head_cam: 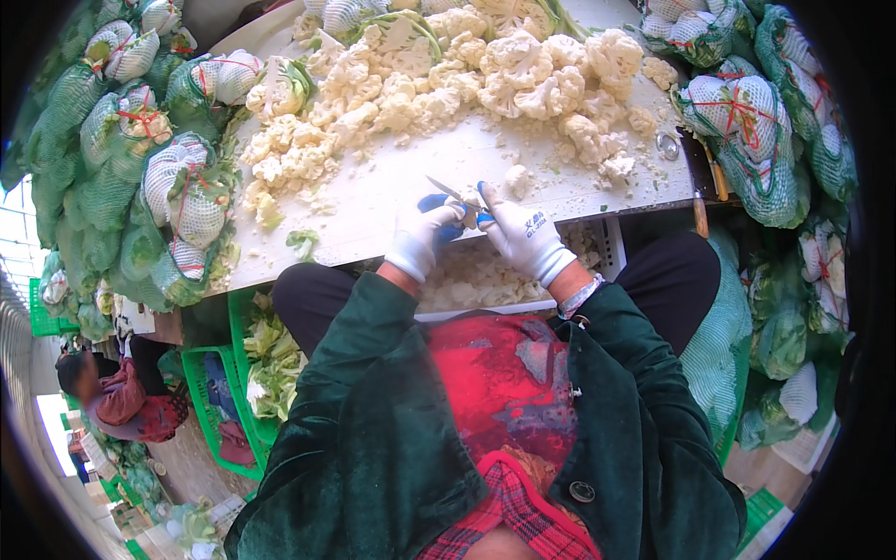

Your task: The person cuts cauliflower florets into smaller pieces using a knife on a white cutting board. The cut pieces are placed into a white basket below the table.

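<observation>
My left hand [428,234], in a white glove with blue fingertips, is curled close to my right hand above the front edge of the white table [392,210]. My right hand [521,231], gloved likewise, has its thumb and index finger by the handle end of a small knife [448,189]. The blade points up and to the left; which hand grips the handle I cannot tell. Cut cauliflower florets [399,98] lie heaped across the far part of the table. One small floret [518,180] rests just beyond my right hand.
Green net bags of wrapped cauliflower stand at left [185,210] and right [749,133]. Below the table, between my knees, sits a white crate [490,308] with cauliflower pieces. Green crates [217,413] are at lower left; another person [126,399] sits beyond. Wooden-handled tools [701,213] lie at the right edge.
</observation>
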`<state>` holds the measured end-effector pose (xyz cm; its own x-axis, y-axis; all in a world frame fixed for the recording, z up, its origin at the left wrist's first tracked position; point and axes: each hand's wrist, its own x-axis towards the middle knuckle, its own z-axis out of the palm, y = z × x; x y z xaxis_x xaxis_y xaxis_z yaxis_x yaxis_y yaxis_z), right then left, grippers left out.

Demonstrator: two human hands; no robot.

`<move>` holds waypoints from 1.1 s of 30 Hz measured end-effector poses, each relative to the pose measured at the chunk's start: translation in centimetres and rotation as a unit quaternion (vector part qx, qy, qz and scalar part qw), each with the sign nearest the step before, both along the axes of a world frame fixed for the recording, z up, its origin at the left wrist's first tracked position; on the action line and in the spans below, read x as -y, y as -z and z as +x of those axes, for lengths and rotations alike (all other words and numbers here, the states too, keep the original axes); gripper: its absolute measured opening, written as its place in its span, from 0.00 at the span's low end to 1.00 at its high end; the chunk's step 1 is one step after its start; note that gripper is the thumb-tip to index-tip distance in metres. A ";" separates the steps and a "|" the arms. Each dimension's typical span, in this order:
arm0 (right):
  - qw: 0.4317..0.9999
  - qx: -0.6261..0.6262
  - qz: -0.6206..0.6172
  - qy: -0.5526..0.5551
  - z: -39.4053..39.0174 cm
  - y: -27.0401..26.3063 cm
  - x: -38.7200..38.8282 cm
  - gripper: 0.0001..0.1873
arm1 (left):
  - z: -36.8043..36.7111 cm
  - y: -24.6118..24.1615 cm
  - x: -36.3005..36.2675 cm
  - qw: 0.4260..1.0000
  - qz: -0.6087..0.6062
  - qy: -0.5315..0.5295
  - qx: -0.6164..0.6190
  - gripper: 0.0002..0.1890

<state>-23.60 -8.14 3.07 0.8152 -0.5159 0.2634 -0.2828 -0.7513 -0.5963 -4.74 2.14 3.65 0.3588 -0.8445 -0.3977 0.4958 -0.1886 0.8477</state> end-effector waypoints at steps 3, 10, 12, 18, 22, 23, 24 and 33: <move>1.000 0.004 -0.015 0.000 -0.1 0.8 0.0 0.31 | 0.3 0.5 -0.2 0.998 -0.007 -0.020 -0.053 0.08; 0.975 0.182 0.105 0.078 -1.4 2.2 1.2 0.23 | 1.3 -1.8 -0.1 0.954 0.036 0.211 0.211 0.16; 0.928 0.238 0.234 0.166 -1.6 2.2 1.7 0.21 | 0.3 -2.0 1.2 0.917 0.025 0.182 0.353 0.21; 0.783 0.332 0.445 0.280 -1.5 1.3 2.4 0.15 | -2.7 0.5 10.3 0.783 -0.026 0.219 0.581 0.31; 0.769 0.330 0.468 0.284 -1.9 0.8 2.6 0.15 | -3.1 2.3 12.7 0.725 -0.020 0.260 0.637 0.27; 0.772 0.315 0.473 0.284 -1.9 0.8 2.7 0.15 | -2.9 2.4 12.6 0.719 -0.011 0.266 0.642 0.27; 0.774 0.306 0.475 0.285 -2.0 0.9 2.9 0.16 | -2.8 2.3 12.4 0.788 0.000 0.252 0.561 0.27; 0.821 0.112 0.535 0.164 -0.3 2.0 1.8 0.15 | 1.3 0.1 0.8 0.876 0.082 0.199 0.432 0.27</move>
<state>-23.92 -9.96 1.08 0.5789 -0.7320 -0.3593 -0.1577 0.3319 -0.9300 -3.40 1.31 3.51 0.2758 -0.9280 -0.2504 -0.4490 -0.3547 0.8201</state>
